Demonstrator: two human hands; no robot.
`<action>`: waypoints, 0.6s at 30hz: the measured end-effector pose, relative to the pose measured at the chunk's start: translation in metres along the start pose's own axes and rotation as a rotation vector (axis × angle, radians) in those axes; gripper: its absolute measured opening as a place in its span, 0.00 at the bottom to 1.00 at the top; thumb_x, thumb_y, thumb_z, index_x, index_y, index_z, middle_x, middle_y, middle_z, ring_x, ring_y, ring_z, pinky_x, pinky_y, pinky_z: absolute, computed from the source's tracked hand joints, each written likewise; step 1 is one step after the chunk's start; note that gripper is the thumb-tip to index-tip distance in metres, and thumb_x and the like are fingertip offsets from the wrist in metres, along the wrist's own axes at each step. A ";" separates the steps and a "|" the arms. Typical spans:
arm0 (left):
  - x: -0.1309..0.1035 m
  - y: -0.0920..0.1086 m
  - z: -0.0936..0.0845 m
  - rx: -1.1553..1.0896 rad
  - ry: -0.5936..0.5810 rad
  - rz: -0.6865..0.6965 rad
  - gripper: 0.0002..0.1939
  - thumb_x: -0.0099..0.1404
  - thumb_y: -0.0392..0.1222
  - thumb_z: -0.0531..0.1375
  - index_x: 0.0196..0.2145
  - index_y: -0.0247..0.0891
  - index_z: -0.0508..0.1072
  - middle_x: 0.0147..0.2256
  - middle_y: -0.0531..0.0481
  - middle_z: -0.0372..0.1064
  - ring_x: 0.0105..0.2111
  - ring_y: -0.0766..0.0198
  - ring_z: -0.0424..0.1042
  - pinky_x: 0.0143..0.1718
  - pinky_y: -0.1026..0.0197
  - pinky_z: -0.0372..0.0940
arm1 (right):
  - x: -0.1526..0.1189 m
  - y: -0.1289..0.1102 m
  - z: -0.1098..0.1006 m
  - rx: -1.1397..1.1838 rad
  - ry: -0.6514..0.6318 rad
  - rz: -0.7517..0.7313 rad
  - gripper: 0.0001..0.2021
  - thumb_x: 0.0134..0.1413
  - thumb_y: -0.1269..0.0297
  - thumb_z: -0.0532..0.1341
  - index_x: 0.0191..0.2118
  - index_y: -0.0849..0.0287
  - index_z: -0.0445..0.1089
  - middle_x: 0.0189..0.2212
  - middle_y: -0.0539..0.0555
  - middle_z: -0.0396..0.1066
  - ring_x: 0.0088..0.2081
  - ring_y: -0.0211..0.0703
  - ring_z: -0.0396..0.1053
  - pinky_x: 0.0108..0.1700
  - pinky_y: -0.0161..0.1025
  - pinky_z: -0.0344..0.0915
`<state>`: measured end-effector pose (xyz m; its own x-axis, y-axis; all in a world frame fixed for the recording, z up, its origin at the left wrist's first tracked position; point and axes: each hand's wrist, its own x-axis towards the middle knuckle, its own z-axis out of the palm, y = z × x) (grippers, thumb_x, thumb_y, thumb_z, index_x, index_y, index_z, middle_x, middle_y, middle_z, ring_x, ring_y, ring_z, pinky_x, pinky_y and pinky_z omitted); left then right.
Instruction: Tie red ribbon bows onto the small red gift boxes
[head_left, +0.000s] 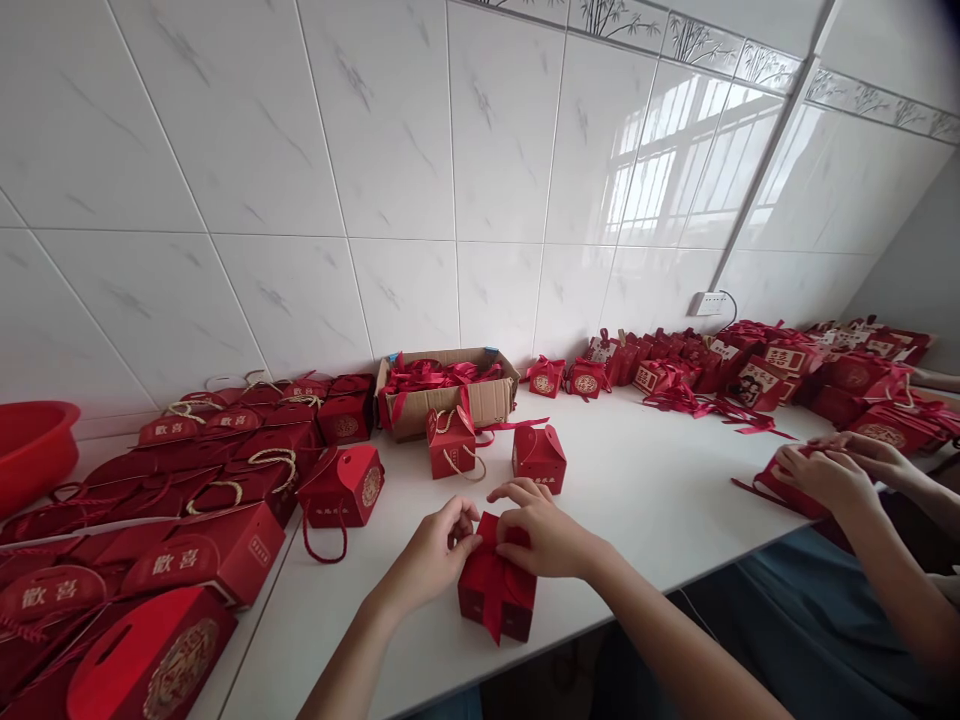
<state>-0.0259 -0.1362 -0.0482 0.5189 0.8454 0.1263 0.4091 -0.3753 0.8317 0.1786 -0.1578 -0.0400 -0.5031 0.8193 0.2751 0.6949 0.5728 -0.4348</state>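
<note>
A small red box (pixel 517 606) stands near the table's front edge, with a red ribbon (pixel 493 590) over its top and hanging down its front. At its upper left, my left hand (pixel 442 545) pinches the ribbon between thumb and fingers. My right hand (pixel 544 530) lies over the box's upper right, its fingers bent on the ribbon at the top. Just behind stands another red box (pixel 541 458). A red box with cream rope (pixel 451 442) is further back, and one with a dark red cord (pixel 343 487) sits to the left.
Many red boxes (pixel 247 545) fill the left side, beside a red basin (pixel 34 450). A cardboard box (pixel 409 415) of ribbons stands by the wall. More red boxes (pixel 761 380) line the back right. At right, another person's hands (pixel 829 475) work on a red box.
</note>
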 end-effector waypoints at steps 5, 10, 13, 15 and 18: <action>0.002 -0.001 -0.004 0.048 0.004 -0.002 0.03 0.61 0.41 0.53 0.33 0.40 0.61 0.30 0.54 0.63 0.31 0.65 0.65 0.33 0.63 0.61 | 0.000 -0.001 0.000 -0.021 -0.012 -0.004 0.03 0.50 0.66 0.62 0.28 0.57 0.72 0.50 0.54 0.66 0.52 0.51 0.59 0.52 0.52 0.57; -0.002 0.001 -0.006 0.081 0.037 -0.026 0.05 0.63 0.43 0.51 0.36 0.41 0.62 0.29 0.54 0.63 0.29 0.65 0.64 0.33 0.63 0.62 | -0.006 0.003 -0.003 -0.001 0.072 0.042 0.03 0.53 0.64 0.61 0.33 0.54 0.72 0.52 0.54 0.66 0.54 0.52 0.58 0.54 0.55 0.55; -0.008 0.000 -0.007 0.105 0.024 -0.054 0.10 0.64 0.47 0.51 0.41 0.42 0.64 0.31 0.53 0.65 0.31 0.65 0.65 0.33 0.63 0.62 | -0.017 0.020 -0.006 0.165 0.202 0.120 0.10 0.59 0.63 0.54 0.45 0.53 0.68 0.51 0.57 0.67 0.54 0.49 0.61 0.55 0.53 0.57; -0.010 0.000 -0.008 0.095 0.041 -0.051 0.13 0.65 0.49 0.51 0.43 0.42 0.66 0.37 0.50 0.67 0.36 0.63 0.67 0.36 0.62 0.63 | -0.026 0.032 -0.006 0.308 0.259 0.189 0.14 0.61 0.64 0.50 0.50 0.53 0.65 0.50 0.57 0.67 0.53 0.46 0.63 0.54 0.50 0.60; -0.008 0.003 -0.005 0.094 0.129 -0.044 0.14 0.66 0.51 0.50 0.40 0.42 0.68 0.41 0.48 0.67 0.40 0.60 0.67 0.40 0.60 0.63 | -0.035 0.043 -0.002 0.445 0.252 0.267 0.16 0.59 0.66 0.51 0.51 0.55 0.65 0.51 0.56 0.68 0.52 0.45 0.65 0.53 0.48 0.62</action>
<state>-0.0325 -0.1422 -0.0438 0.4008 0.9013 0.1645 0.5010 -0.3659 0.7843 0.2270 -0.1611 -0.0669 -0.1644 0.9463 0.2785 0.4702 0.3234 -0.8212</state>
